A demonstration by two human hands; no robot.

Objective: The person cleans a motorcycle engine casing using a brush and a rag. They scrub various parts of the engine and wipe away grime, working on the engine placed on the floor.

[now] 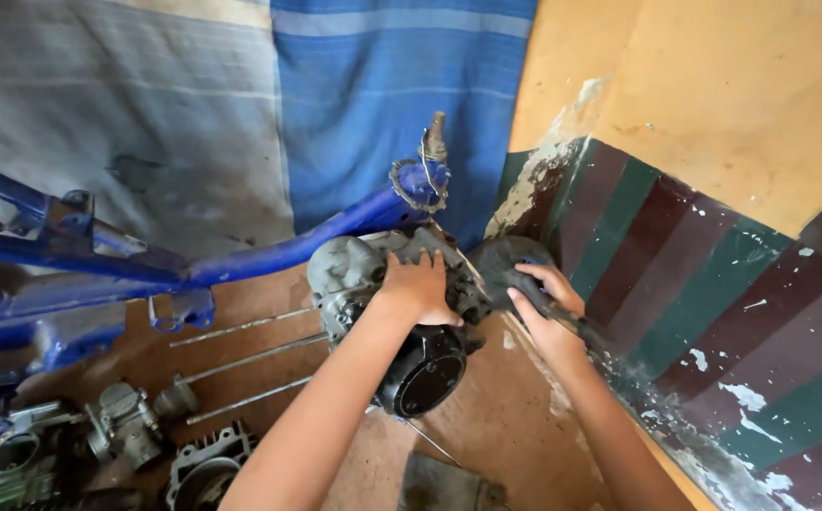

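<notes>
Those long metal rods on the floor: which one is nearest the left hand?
The upper rod, ending beside the engine under the left hand; the other two lie lower.
</notes>
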